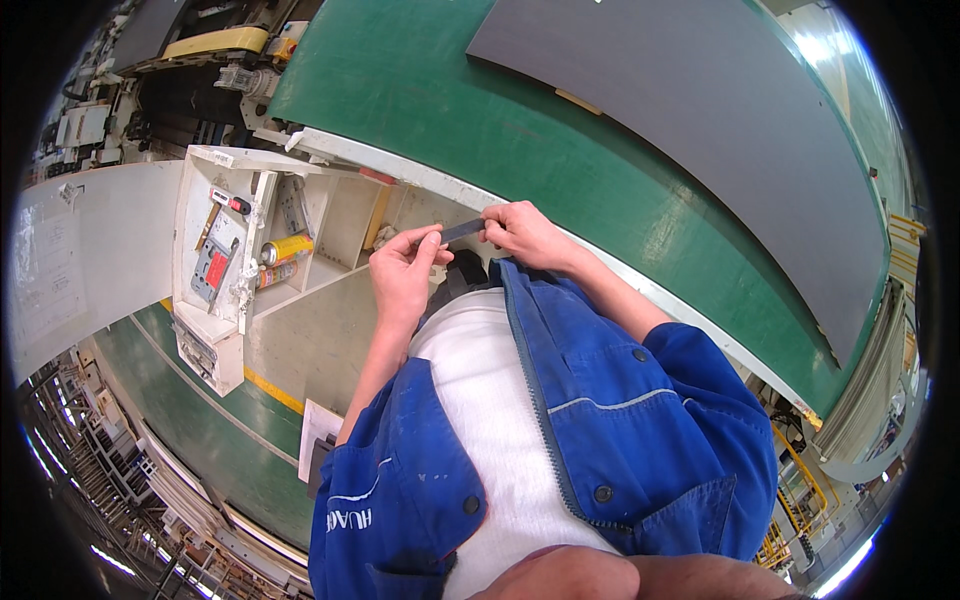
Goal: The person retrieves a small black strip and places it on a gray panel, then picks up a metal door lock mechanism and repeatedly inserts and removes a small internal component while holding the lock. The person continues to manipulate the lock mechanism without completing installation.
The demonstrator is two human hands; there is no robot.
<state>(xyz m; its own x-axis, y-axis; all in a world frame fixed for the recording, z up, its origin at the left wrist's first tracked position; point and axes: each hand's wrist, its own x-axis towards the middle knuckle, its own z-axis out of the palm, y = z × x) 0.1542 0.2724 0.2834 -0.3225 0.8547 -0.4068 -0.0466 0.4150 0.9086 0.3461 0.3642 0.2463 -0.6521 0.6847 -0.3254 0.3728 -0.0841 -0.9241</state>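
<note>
Between my two hands stretches a short dark grey strip (462,231), narrow and flat. My left hand (406,268) pinches its left end between thumb and fingers. My right hand (522,234) is closed round the other end, and its fingertips hide that part. Both hands are in front of my body, by the pale near edge of a green-topped table (400,90). What the strip is made of or used for cannot be told.
A large dark grey panel (690,130) lies on the green surface. At the left, a white open cabinet (262,190) holds a yellow can (288,249), a second can (277,274), a red-and-grey tool (214,268) and a red-and-white marker-like item (230,201). Machinery (190,95) stands beyond.
</note>
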